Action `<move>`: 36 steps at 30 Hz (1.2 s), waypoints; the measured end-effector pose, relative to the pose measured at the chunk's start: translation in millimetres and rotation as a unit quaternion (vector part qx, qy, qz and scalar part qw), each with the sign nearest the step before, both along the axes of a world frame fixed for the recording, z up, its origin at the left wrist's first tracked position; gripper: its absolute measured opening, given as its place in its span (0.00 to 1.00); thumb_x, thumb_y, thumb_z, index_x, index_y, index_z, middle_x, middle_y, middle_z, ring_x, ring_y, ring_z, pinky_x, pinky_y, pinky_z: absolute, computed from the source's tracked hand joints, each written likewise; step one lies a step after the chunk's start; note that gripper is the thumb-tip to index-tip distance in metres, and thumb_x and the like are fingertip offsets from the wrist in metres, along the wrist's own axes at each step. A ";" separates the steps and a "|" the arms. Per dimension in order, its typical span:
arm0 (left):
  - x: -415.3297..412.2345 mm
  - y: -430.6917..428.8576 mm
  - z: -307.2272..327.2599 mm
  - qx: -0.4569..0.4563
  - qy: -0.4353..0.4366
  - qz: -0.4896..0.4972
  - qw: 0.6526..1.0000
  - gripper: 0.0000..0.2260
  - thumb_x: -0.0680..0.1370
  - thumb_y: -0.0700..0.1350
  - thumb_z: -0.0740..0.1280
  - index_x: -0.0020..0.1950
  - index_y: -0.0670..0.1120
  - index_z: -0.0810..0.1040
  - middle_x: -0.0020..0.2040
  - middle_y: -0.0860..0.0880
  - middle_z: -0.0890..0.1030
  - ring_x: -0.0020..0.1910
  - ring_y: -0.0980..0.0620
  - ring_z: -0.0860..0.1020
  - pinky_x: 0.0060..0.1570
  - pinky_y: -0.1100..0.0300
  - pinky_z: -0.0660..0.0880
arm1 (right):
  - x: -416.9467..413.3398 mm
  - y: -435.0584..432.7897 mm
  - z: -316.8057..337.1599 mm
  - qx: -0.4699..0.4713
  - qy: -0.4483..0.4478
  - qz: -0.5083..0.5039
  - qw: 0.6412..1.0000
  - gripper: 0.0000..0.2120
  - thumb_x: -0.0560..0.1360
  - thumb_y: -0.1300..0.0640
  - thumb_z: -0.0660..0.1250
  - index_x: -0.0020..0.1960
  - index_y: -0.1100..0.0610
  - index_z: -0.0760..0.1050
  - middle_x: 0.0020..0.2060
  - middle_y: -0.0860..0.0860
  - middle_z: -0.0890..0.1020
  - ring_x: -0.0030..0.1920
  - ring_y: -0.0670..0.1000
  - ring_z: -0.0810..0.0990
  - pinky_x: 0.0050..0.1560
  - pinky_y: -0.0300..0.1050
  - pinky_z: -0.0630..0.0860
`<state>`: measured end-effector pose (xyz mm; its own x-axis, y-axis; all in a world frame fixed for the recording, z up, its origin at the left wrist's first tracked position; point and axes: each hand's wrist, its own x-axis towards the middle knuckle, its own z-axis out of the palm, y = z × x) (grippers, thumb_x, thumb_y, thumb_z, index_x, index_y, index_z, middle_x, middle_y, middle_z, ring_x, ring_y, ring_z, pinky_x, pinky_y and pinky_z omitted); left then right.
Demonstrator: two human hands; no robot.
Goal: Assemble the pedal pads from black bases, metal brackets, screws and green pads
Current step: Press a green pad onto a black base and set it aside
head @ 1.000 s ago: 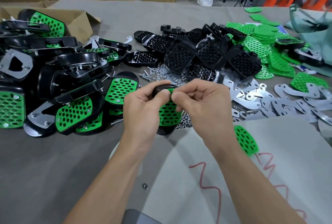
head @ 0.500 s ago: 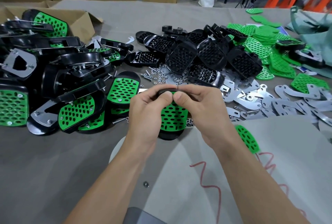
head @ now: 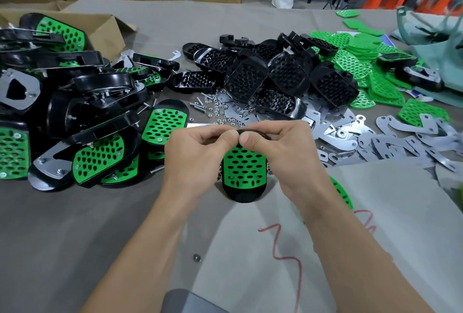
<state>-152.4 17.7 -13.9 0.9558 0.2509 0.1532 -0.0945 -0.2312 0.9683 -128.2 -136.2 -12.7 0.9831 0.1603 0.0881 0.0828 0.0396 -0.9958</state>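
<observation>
Both forearms reach forward from the near edge, and a small nut (head: 197,257) lies on the table (head: 62,237) between them. The left hand (head: 198,159) and the right hand (head: 283,154) meet with their backs turned up, the fingers (head: 215,134) curled and the thumb tips touching. Together they pinch the far end of a pedal pad (head: 244,172). Its green face looks up, and its near end reaches below the fingers, between the wrists. Left of the fingers lie finished pads (head: 97,159), and right of them metal brackets (head: 390,142). Just beyond the fingers are nuts and screws (head: 213,108), then black bases (head: 275,79), then green pads (head: 363,62) far to the right.
</observation>
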 end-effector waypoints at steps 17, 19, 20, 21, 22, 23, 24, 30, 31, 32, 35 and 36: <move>1.8 -5.6 -0.6 -0.024 0.043 -0.002 0.999 0.07 0.71 0.51 0.71 0.45 0.54 0.89 0.42 0.52 0.87 0.46 0.50 0.85 0.53 0.46 0.81 | -1.5 -1.0 -6.4 0.009 0.081 -0.022 0.996 0.13 0.76 0.69 0.66 0.48 0.56 0.87 0.41 0.55 0.88 0.45 0.57 0.86 0.48 0.53 0.82; 1.7 -3.9 -3.0 0.003 0.043 0.019 0.999 0.06 0.70 0.51 0.71 0.43 0.57 0.87 0.38 0.54 0.87 0.43 0.51 0.85 0.50 0.45 0.82 | -2.5 2.5 -9.6 -0.011 0.080 -0.040 0.996 0.14 0.75 0.68 0.66 0.46 0.53 0.87 0.40 0.54 0.88 0.45 0.56 0.86 0.48 0.53 0.82; 1.9 -3.2 -4.7 0.013 0.044 0.028 0.999 0.06 0.70 0.52 0.71 0.44 0.58 0.87 0.37 0.54 0.86 0.41 0.52 0.84 0.49 0.45 0.82 | -2.7 4.8 -11.0 -0.023 0.081 -0.048 0.995 0.14 0.75 0.67 0.67 0.45 0.52 0.87 0.39 0.53 0.87 0.44 0.55 0.86 0.48 0.53 0.83; 1.9 -2.5 -6.4 0.024 0.047 0.035 0.998 0.06 0.70 0.53 0.71 0.44 0.57 0.87 0.36 0.55 0.86 0.39 0.54 0.84 0.47 0.45 0.82 | -2.6 7.0 -12.7 -0.037 0.084 -0.054 0.994 0.13 0.75 0.65 0.67 0.45 0.51 0.87 0.39 0.52 0.87 0.44 0.55 0.86 0.48 0.54 0.83; 2.4 -1.8 -7.4 0.033 0.052 0.041 0.997 0.07 0.70 0.54 0.71 0.45 0.56 0.87 0.36 0.57 0.86 0.40 0.54 0.84 0.48 0.45 0.82 | -1.9 8.9 -13.8 -0.047 0.088 -0.057 0.993 0.12 0.75 0.64 0.68 0.46 0.51 0.87 0.40 0.52 0.87 0.45 0.55 0.87 0.50 0.57 0.83; 3.0 -0.9 -7.7 0.035 0.059 0.046 0.997 0.09 0.70 0.55 0.71 0.45 0.55 0.88 0.36 0.58 0.86 0.41 0.54 0.84 0.48 0.46 0.82 | -1.1 10.0 -13.6 -0.052 0.093 -0.058 0.993 0.11 0.74 0.63 0.68 0.47 0.52 0.87 0.40 0.52 0.88 0.46 0.56 0.87 0.51 0.59 0.83; 3.6 -0.3 -7.7 0.030 0.064 0.047 0.996 0.09 0.71 0.55 0.71 0.45 0.55 0.88 0.37 0.58 0.86 0.42 0.54 0.85 0.49 0.46 0.82 | -0.2 10.3 -12.7 -0.053 0.098 -0.056 0.992 0.11 0.74 0.62 0.68 0.48 0.52 0.87 0.41 0.53 0.88 0.47 0.57 0.87 0.52 0.60 0.83; 3.6 0.9 -8.6 -0.014 0.113 -0.055 0.992 0.11 0.72 0.59 0.68 0.47 0.58 0.87 0.41 0.55 0.86 0.43 0.53 0.84 0.45 0.52 0.78 | 3.9 -3.6 -2.9 -0.027 0.066 0.038 0.997 0.13 0.76 0.67 0.68 0.53 0.54 0.85 0.41 0.55 0.88 0.43 0.55 0.88 0.41 0.45 0.82; 3.8 1.4 -8.2 -0.011 0.125 -0.087 0.988 0.12 0.72 0.59 0.68 0.48 0.56 0.87 0.41 0.55 0.86 0.42 0.54 0.83 0.45 0.53 0.77 | 4.3 -5.1 -3.0 -0.030 0.060 0.057 0.996 0.14 0.76 0.67 0.68 0.55 0.53 0.84 0.42 0.56 0.88 0.44 0.57 0.88 0.43 0.48 0.83; 4.3 1.6 -7.6 -0.007 0.128 -0.108 0.986 0.13 0.72 0.58 0.69 0.50 0.54 0.87 0.43 0.54 0.87 0.43 0.55 0.83 0.46 0.54 0.78 | 4.5 -6.1 -3.6 -0.031 0.058 0.073 0.995 0.16 0.76 0.67 0.69 0.58 0.51 0.83 0.42 0.57 0.88 0.45 0.58 0.88 0.45 0.51 0.84; 4.3 4.3 -4.7 -0.062 0.127 -0.121 0.983 0.12 0.72 0.52 0.72 0.52 0.50 0.88 0.47 0.50 0.88 0.49 0.51 0.85 0.53 0.54 0.80 | 3.9 -4.2 -3.7 -0.024 0.057 0.096 0.993 0.18 0.75 0.65 0.69 0.62 0.49 0.81 0.44 0.58 0.88 0.47 0.59 0.87 0.49 0.52 0.84; 4.2 4.2 -4.2 -0.084 0.123 -0.114 0.982 0.09 0.73 0.49 0.73 0.51 0.50 0.88 0.46 0.49 0.88 0.49 0.51 0.85 0.54 0.53 0.80 | 3.0 -1.5 -3.2 -0.026 0.059 0.092 0.994 0.18 0.74 0.64 0.69 0.61 0.49 0.82 0.44 0.57 0.88 0.47 0.58 0.87 0.49 0.52 0.84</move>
<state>-148.2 21.9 -18.1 0.9929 0.0289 -0.1153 0.1170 -0.0661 0.9909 -125.2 -137.7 -15.9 0.9400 0.3389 -0.0391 -0.0386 -0.0083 -0.9992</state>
